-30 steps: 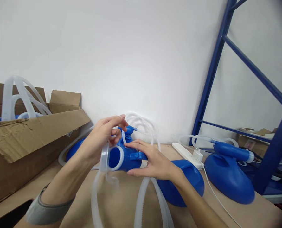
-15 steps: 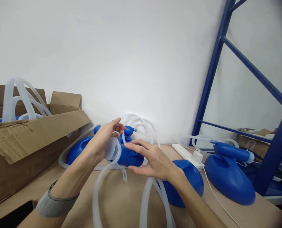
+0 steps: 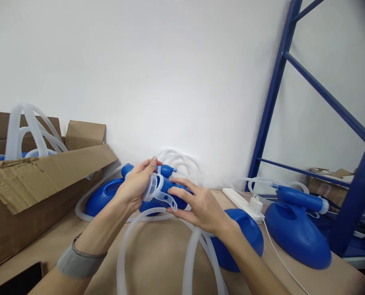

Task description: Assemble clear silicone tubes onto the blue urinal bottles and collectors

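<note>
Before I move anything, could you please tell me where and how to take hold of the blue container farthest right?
Probably around the middle of its upper barrel, coming from above: the barrel is slim and uncovered on top, while the body below is broad and rounded.

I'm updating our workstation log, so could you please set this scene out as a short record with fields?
Left hand: against the translucent cap
Right hand: gripping the blue neck, thumb below, fingers above
Cap position: at the neck's mouth; full seating unclear
Holed strap: its end near the right thumb
Left side: open cardboard box, translucent hoses sticking up
Right side: power strip with white plug
Background: white wall, blue rack
</note>
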`<state>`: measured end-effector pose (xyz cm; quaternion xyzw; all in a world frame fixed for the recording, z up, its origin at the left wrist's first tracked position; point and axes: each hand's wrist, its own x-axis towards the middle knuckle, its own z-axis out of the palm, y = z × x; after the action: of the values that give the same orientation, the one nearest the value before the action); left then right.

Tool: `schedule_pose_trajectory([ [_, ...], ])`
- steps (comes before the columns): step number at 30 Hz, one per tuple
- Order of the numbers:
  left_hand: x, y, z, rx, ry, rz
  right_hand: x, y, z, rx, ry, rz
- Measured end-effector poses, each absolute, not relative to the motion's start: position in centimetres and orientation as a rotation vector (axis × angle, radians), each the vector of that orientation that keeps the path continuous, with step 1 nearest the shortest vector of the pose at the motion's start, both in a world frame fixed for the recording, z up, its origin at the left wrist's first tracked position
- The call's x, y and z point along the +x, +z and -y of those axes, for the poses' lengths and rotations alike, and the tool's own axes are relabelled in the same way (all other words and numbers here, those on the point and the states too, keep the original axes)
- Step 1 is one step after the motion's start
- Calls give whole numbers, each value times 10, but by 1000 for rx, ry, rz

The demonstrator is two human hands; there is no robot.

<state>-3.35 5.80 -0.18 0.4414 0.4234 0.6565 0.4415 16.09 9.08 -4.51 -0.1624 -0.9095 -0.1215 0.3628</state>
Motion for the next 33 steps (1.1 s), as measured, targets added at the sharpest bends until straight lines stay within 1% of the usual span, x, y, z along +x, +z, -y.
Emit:
schedule_pose_trajectory([
  [2, -34, -5, -61, 1127, 1635, -1138, 159, -47, -90, -435, -304, 2360],
  [5, -35, -7, -63, 1129, 1627, -1225, 155, -49, -88, -433, -118, 2287],
  [7, -35, -7, -63, 1121, 1601, -1180, 152, -49, -87, -405, -54, 2255],
  [11, -31, -6, -61, 1135, 1556, -1115, 151, -45, -83, -323, -166, 2262],
  [15, -25, -10, -61, 1243, 1623, -1148, 153, -40, -76, -334, -274, 2307],
  [20, -21, -19, -70, 1378, 1651, -1156, 150, -39, -70, -274, -340, 2206],
  [23, -20, -17, -66, 1418, 1724, -1168, 146, -40, -70, -274, -224, 2107],
  [28, -18, -1, -48, 1497, 1921, -1228, 144, -37, -61, -463, -109, 2028],
  [30, -20, 4, -45, 1481, 1900, -1213, 146, -32, -56, -526, 24, 2080],
  [33, -28, 10, -43, 1470, 1700, -1112, 154, -22, -56, -598, 245, 2016],
])
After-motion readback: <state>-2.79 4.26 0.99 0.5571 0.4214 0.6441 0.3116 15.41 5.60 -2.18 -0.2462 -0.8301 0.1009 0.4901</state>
